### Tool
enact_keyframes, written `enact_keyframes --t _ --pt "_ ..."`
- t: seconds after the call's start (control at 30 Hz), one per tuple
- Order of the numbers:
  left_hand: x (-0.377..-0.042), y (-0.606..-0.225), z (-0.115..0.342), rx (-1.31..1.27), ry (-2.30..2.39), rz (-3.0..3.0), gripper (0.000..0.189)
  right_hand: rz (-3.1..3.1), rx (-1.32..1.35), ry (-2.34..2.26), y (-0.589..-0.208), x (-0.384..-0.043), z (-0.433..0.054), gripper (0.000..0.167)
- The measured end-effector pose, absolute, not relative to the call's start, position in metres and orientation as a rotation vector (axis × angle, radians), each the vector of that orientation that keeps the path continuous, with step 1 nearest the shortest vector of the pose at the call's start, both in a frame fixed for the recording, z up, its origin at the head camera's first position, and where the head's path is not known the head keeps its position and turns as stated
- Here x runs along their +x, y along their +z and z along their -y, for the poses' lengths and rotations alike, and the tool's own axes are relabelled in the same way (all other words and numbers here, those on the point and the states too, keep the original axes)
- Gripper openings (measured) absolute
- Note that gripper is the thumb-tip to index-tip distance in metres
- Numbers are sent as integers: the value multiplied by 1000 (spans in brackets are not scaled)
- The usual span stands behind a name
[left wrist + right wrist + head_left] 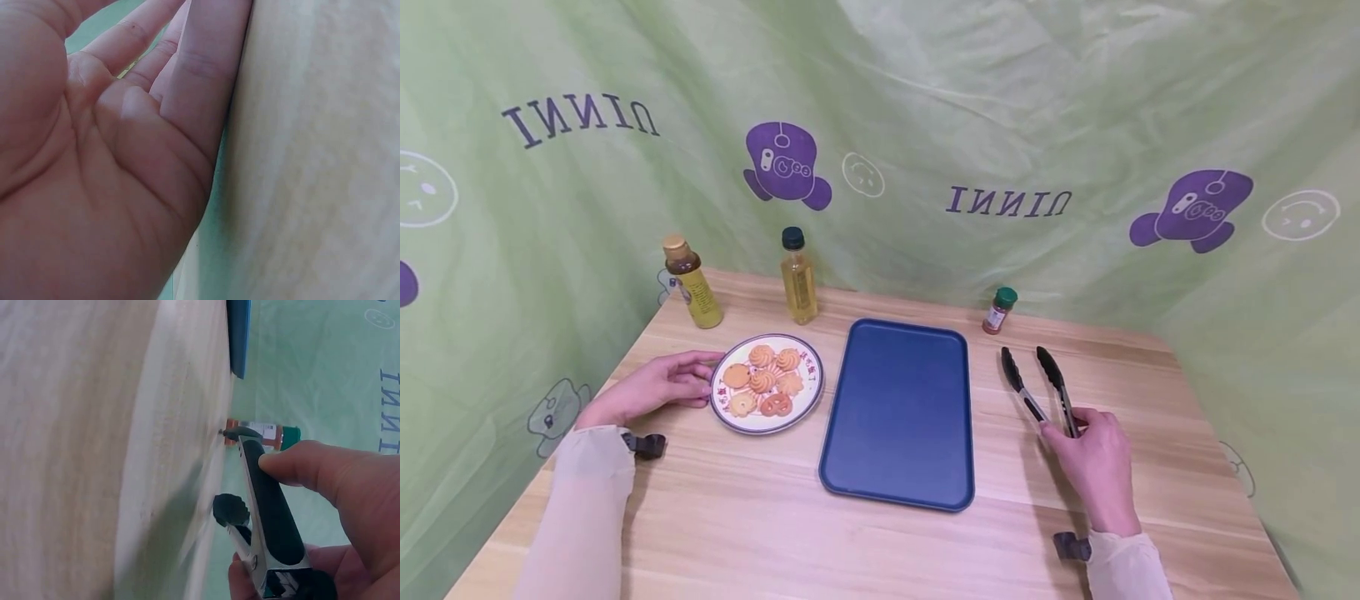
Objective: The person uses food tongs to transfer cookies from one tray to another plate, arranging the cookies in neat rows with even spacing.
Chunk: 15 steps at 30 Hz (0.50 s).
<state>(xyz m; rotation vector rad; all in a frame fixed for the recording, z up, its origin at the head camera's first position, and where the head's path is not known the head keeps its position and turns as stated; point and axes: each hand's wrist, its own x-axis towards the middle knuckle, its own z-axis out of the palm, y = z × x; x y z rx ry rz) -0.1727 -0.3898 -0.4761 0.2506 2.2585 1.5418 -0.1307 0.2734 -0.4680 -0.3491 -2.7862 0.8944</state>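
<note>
My right hand (1093, 462) grips a pair of tongs (1028, 402), thumb on one arm and fingers on the other. The black scalloped tips of the tongs are spread apart and point toward the back of the table; the right wrist view shows the dark grip panel under the thumb. On the left, my left hand (658, 386) lies on its side, fingertips at the left rim of a round plate (808, 408) bearing several cookies (762, 381). In the left wrist view the palm (125, 162) faces the camera with relaxed fingers, and the plate is hidden.
A dark blue rectangular tray (898, 412) lies mid-table. Behind the plate stand a tan-capped bottle (698, 292) and a dark-capped oil bottle (801, 287). A small green-lidded spice jar (996, 317) stands behind the tongs. Green printed fabric (910, 108) hangs around the wooden table (737, 517).
</note>
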Motion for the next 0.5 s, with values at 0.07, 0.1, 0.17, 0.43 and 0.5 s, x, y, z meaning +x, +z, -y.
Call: enact_keyframes --t 0.07,0.1,0.17,0.43,0.5 --pt "-173 -476 390 254 1542 -2256 76 2787 -355 884 -468 -131 -273 62" --pt "-174 -476 390 256 1542 -2255 76 2789 -357 879 -468 -131 -273 62" --pt "-174 -475 390 255 1544 -2255 76 2794 -360 873 -467 -131 -272 60" --pt "-173 -475 389 249 1550 -2241 77 2864 -379 839 -466 -130 -273 58" --pt "-173 -475 389 249 1555 -2241 76 2871 -378 829 -466 -129 -274 59"
